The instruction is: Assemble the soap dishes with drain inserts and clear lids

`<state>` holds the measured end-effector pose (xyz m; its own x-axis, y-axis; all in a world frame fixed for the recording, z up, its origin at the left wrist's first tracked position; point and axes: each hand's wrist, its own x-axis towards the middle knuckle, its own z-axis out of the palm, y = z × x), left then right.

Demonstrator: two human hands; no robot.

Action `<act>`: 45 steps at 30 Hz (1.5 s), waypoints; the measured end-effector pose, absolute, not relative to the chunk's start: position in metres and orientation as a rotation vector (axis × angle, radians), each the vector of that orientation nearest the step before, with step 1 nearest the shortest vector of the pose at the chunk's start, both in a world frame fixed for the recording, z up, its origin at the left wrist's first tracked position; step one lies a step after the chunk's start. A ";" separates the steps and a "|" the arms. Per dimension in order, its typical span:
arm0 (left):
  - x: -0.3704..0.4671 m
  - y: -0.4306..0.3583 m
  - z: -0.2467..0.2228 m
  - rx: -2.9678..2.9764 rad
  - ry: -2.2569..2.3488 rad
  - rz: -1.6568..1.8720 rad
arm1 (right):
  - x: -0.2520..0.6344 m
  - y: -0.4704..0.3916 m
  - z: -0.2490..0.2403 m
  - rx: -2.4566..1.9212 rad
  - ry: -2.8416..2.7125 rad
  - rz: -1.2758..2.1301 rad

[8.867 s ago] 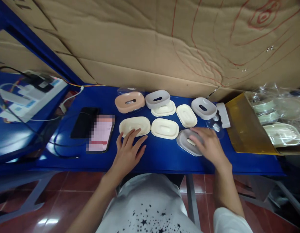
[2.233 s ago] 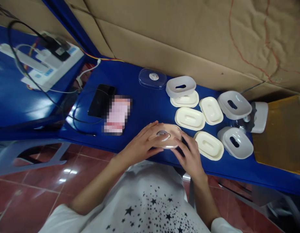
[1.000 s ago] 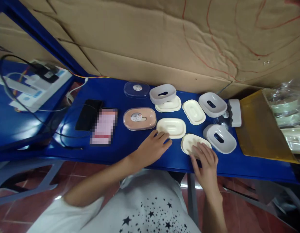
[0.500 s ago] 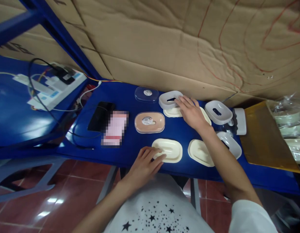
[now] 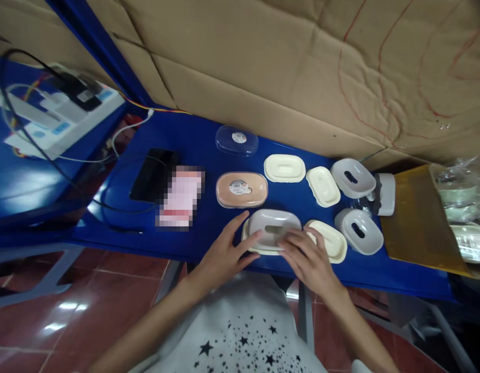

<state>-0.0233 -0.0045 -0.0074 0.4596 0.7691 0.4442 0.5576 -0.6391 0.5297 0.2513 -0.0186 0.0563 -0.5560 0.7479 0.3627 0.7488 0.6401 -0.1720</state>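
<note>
A grey oval dish (image 5: 274, 223) with a slot in its floor sits over a cream oval tray (image 5: 244, 241) near the front edge of the table. My right hand (image 5: 310, 258) has its curled fingers on the dish's right end; they are slightly blurred. Around the left end, my left hand (image 5: 228, 251) is open, its fingers spread and some reaching over the rim. Just right of the dish lies another cream tray (image 5: 333, 243), partly behind my right fingers. Two more, a cream tray (image 5: 284, 168) and a smaller-looking cream tray (image 5: 323, 186), lie farther back.
Grey dishes (image 5: 360, 232) stand at the right beside a brown box (image 5: 411, 223) with bagged pieces. A peach dish under a clear cover (image 5: 242, 190), a clear lid (image 5: 237, 141), a black phone (image 5: 152, 176) and a pixelated pink item (image 5: 181, 197) lie left. A power strip (image 5: 72, 124) trails cables.
The right hand has brought the grey dish from the back of the table onto the front cream tray. My left hand stays at that tray's left end. The view has shifted slightly.
</note>
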 end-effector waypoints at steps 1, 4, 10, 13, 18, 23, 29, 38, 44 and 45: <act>-0.023 -0.002 -0.007 2.432 1.086 0.917 | 0.247 -0.024 0.052 -1.187 -2.485 0.019; -0.024 0.000 -0.003 2.492 1.005 0.827 | 0.241 -0.029 0.041 -1.189 -2.568 0.031; -0.030 -0.008 0.003 2.521 1.061 0.755 | 0.240 -0.033 0.026 -1.099 -2.595 -0.029; -0.034 -0.010 0.001 2.537 1.057 0.750 | 0.237 -0.037 0.021 -1.081 -2.552 -0.061; -0.039 -0.010 -0.003 2.612 1.005 0.758 | 0.229 -0.038 0.019 -1.091 -2.505 -0.148; -0.038 -0.010 -0.007 2.684 1.024 0.719 | 0.227 -0.032 0.023 -1.058 -2.524 -0.182; -0.036 -0.013 -0.013 2.712 1.057 0.831 | 0.225 -0.026 0.017 -0.970 -2.513 -0.233; -0.032 -0.008 -0.009 2.561 1.070 0.860 | 0.234 0.070 0.071 -1.034 -2.333 0.044; -0.032 -0.008 -0.009 2.482 1.086 0.922 | 0.165 0.238 0.063 -1.137 -2.524 0.305; -0.032 -0.009 -0.009 2.469 1.091 0.935 | 0.155 0.255 0.056 -1.161 -2.542 0.341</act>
